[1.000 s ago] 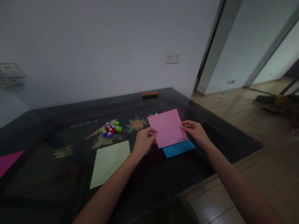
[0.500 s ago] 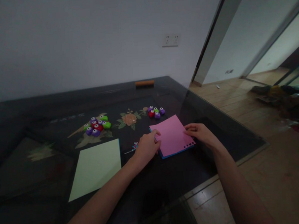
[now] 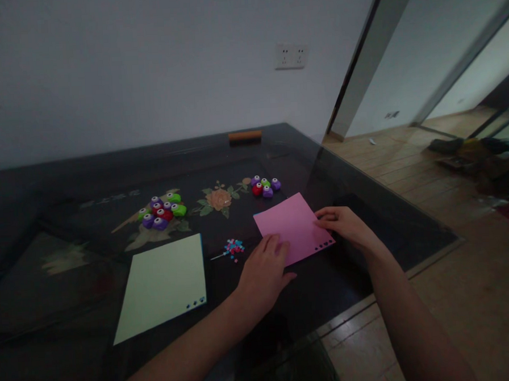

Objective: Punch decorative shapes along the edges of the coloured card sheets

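A stack of square paper with a pink sheet (image 3: pixel 293 225) on top lies on the dark table, star-shaped holes punched along its lower right edge. A sliver of blue shows at its upper left corner. My left hand (image 3: pixel 263 272) rests on the lower left of the pink sheet, fingers stretched out and thumb apart. At the sheet's right edge, my right hand (image 3: pixel 344 223) pinches it between thumb and fingers. Left of the stack is a small heap of pink, blue and white star-shaped paper bits (image 3: pixel 233 248), beside a thin light-coloured stick (image 3: pixel 217 256).
A pale green sheet (image 3: pixel 163 286) over blue paper, with punched holes, lies to the left. Purple, red and green eyed craft punches stand in a left cluster (image 3: pixel 162 212) and a right cluster (image 3: pixel 265 186). An orange-brown bar (image 3: pixel 245 136) lies near the wall.
My left hand has moved from the stack's left edge down and right onto its lower left part. The blue layer beneath is now mostly hidden, and the paper bits are uncovered.
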The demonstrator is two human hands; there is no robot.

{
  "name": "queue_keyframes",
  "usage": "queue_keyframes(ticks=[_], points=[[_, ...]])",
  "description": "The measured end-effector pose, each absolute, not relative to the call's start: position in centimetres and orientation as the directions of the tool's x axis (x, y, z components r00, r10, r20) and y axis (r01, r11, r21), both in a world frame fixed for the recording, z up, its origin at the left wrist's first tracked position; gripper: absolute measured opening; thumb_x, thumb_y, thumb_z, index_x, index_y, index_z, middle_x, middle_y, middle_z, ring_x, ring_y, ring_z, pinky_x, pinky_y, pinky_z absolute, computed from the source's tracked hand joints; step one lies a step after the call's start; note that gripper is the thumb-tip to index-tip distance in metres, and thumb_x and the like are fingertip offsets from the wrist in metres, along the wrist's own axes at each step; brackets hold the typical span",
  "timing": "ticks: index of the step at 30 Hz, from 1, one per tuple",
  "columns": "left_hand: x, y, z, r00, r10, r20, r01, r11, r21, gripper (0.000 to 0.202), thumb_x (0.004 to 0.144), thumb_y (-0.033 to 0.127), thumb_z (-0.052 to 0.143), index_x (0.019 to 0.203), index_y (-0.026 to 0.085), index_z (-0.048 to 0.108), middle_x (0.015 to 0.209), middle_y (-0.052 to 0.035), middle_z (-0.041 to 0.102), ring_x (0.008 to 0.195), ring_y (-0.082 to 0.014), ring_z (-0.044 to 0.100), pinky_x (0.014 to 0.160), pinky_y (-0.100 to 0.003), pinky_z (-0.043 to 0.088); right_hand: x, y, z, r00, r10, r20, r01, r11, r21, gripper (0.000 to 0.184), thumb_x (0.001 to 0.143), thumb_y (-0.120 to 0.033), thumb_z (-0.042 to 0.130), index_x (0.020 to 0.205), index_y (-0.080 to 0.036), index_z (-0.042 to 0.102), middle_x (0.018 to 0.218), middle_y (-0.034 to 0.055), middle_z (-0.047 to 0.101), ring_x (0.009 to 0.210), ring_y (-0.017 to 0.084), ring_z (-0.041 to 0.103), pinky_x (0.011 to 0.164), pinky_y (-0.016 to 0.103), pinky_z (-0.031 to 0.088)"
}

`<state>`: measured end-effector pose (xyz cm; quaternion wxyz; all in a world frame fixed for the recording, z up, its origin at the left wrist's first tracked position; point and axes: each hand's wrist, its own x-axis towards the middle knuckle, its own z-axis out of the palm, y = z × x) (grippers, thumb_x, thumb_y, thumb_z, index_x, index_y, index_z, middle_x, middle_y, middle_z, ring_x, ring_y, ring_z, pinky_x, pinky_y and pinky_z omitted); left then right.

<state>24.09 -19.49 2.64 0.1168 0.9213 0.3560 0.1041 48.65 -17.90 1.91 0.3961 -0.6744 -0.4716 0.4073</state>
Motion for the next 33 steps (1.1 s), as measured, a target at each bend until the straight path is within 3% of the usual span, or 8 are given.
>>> queue_keyframes(ticks=[7,18,21,24,27,30,33], points=[[24.1,-19.5,2.3,0.720,0.689,0.075,0.647,-0.707,0.283,0.046,0.080,0.033,0.060,0.121,0.015,0.050,0.134,-0.0148,0.048,0.126,-0.0290,0.042,0.103,-0.041,0.037,48.5,-18.1,2.0,0.239,0.953,-0.188,0.283,-0.254,-0.925,0.027,0.055,-0.027,0.073,0.077,-0.014,0.066,0.061,0.0018,0.065,0.055,0.014,0.056,0.051,0.025,0.039],[24.2,-19.4,1.8,0.709,0.698,0.101,0.656,-0.706,0.269,0.035,0.086,0.021,0.049,0.120,0.015,0.050,0.134,-0.0159,0.048,0.128,-0.0274,0.040,0.103,-0.041,0.038,48.7,-18.1,1.9,0.245,0.957,-0.156,0.337,-0.234,-0.912,0.030,0.054,-0.027,0.076,0.080,-0.015,0.067,0.059,0.0015,0.063,0.053,0.015,0.056,0.049,0.026,0.040],[24.2,-19.4,1.9,0.712,0.695,0.097,0.654,-0.707,0.268,0.035,0.086,0.021,0.050,0.120,0.014,0.050,0.134,-0.0155,0.048,0.127,-0.0277,0.041,0.103,-0.040,0.038,49.0,-18.0,1.5,0.247,0.960,-0.132,0.406,-0.227,-0.885,0.029,0.060,-0.032,0.073,0.083,-0.015,0.067,0.057,0.0018,0.062,0.050,0.014,0.053,0.046,0.026,0.039],[24.2,-19.4,2.0,0.711,0.696,0.100,0.653,-0.707,0.271,0.036,0.085,0.020,0.050,0.121,0.014,0.050,0.134,-0.0160,0.048,0.128,-0.0278,0.040,0.102,-0.041,0.039,49.1,-17.8,1.3,0.333,0.943,0.019,0.567,-0.184,-0.803,0.024,0.070,-0.036,0.065,0.083,-0.016,0.068,0.063,0.0046,0.064,0.054,0.017,0.056,0.050,0.029,0.041],[24.1,-19.4,1.9,0.710,0.697,0.100,0.656,-0.706,0.267,0.035,0.086,0.020,0.049,0.120,0.014,0.050,0.134,-0.0164,0.048,0.127,-0.0275,0.041,0.102,-0.041,0.039,48.1,-16.9,1.9,0.335,0.909,0.248,0.737,-0.089,-0.670,0.017,0.078,-0.031,0.058,0.082,-0.019,0.068,0.076,0.0068,0.067,0.069,0.020,0.060,0.064,0.032,0.045],[24.1,-19.4,1.7,0.715,0.689,0.117,0.652,-0.718,0.243,0.035,0.086,0.022,0.049,0.120,0.013,0.051,0.132,-0.0156,0.050,0.126,-0.0274,0.042,0.102,-0.039,0.039,45.7,-15.2,3.1,0.089,0.932,0.351,0.828,0.126,-0.546,0.016,0.082,-0.022,0.053,0.084,-0.018,0.068,0.086,0.0071,0.067,0.080,0.020,0.059,0.075,0.032,0.044],[24.1,-19.4,1.5,0.719,0.683,0.130,0.651,-0.727,0.219,0.036,0.087,0.023,0.047,0.121,0.013,0.051,0.131,-0.0156,0.051,0.124,-0.0279,0.043,0.100,-0.039,0.040,42.6,-12.6,3.7,-0.143,0.935,0.324,0.874,0.273,-0.402,0.017,0.084,-0.017,0.051,0.087,-0.016,0.068,0.093,0.0082,0.066,0.090,0.021,0.056,0.083,0.033,0.040]])
